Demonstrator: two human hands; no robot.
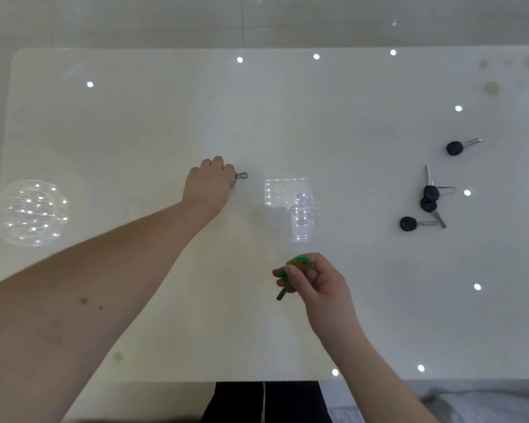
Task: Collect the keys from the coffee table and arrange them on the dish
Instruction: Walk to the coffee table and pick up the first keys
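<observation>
Both my hands hold keys over the coffee table (135,123).
My left hand (209,186) is clenched on a metal clip (242,175) poking past its fingertips; my right hand (313,280) pinches a green-headed key (290,274); black keys (429,196) lie well right of those fingers.

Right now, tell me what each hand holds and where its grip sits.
Right hand: green-headed key, pinched at its head, blade hanging free. Left hand: closed on something ending in a small metal clip that pokes from the fingers; the rest is hidden.
</observation>
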